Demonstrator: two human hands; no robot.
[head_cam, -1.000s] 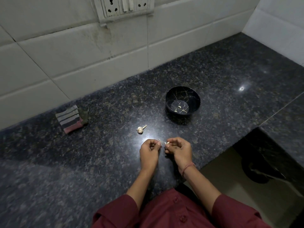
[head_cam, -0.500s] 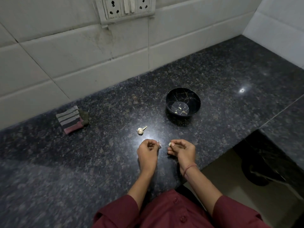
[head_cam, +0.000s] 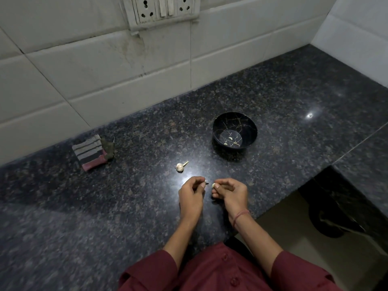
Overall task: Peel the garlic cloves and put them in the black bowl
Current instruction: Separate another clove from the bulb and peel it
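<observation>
A black bowl (head_cam: 234,130) with gold crack lines stands on the dark granite counter (head_cam: 105,206), with two peeled cloves (head_cam: 230,138) on its bottom. A small garlic bulb (head_cam: 180,166) with a stalk lies on the counter, left of the bowl and just beyond my hands. My right hand (head_cam: 231,192) pinches a pale garlic clove (head_cam: 213,185) at its fingertips. My left hand (head_cam: 192,192), a small gap away, pinches a scrap of garlic skin (head_cam: 206,182). Both hands hover low over the counter near its front edge.
A folded striped cloth (head_cam: 92,152) lies at the left near the white tiled wall. A socket panel (head_cam: 160,9) is on the wall above. The counter's front edge drops off at the right to a floor with a dark round object (head_cam: 331,223).
My hands, joined at the clove a second ago, have pulled apart. The clove stayed with the right hand and a scrap of skin with the left.
</observation>
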